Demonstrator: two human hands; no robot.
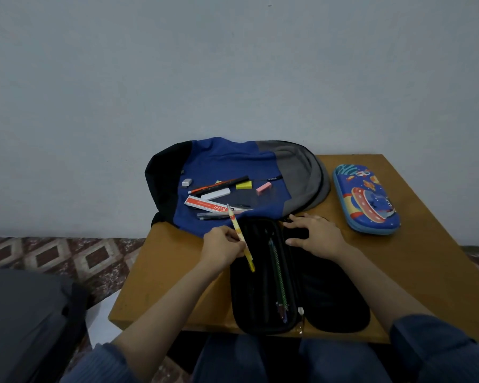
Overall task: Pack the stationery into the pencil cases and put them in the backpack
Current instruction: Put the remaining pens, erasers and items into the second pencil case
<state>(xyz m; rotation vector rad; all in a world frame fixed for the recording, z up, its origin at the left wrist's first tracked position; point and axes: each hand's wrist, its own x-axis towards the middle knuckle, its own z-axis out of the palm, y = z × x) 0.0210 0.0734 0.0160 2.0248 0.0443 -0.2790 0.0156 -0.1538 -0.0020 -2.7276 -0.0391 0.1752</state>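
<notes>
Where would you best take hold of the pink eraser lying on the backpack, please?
I would pinch the pink eraser across its two long sides, coming straight down from above. It lies flat on the backpack, a small block with nothing touching it, the yellow eraser apart on its left.

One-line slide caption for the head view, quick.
Left hand holds a yellow pencil over the open black pencil case; right hand rests on its far end.

Lettering on red-white ruler reads roughly "8.soft"; other print illegible.
</notes>
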